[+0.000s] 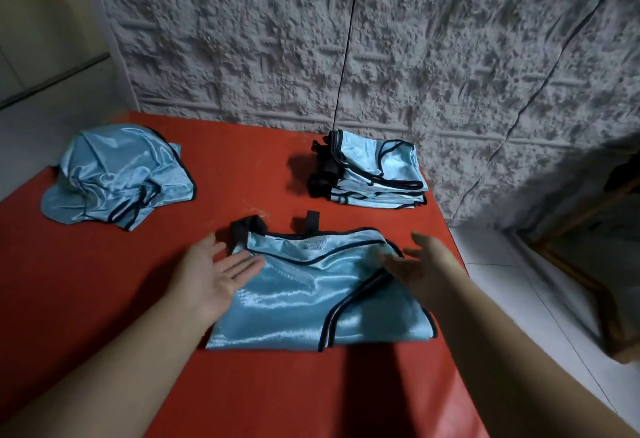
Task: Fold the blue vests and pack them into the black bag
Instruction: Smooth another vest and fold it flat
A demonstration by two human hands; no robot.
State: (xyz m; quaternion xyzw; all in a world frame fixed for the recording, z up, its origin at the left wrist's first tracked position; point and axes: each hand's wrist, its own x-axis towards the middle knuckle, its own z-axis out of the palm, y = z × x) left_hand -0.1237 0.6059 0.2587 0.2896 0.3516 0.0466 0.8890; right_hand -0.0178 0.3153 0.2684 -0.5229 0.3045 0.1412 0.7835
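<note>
Two bare hands are held over a blue vest (311, 302) that is spread flat on the near part of a red table (242, 167). The left hand (211, 276) is seen palm up, fingers straight and relaxed, with the fingertips (251, 259) laid on the vest's left edge near a black strap (247, 228); nothing is gripped by it. The right hand (420, 266) is blurred, fingers extended and spread above the vest's right shoulder; whether the cloth is actually touched cannot be told, and nothing is seen to be held. The vest is edged with dark piping, and a second black strap end (312, 221) is seen just beyond its far edge. A stack of folded vests (377, 174) is placed at the far right of the table, close to a rough grey wall (415, 39), with black straps bunched at its left side. A crumpled pile of unfolded vests (114, 178) is left at the far left corner, well apart from the stack. A thin black cord (348, 39) is hung down the wall to the stack. White floor tiles (519, 299) are visible to the right.
</note>
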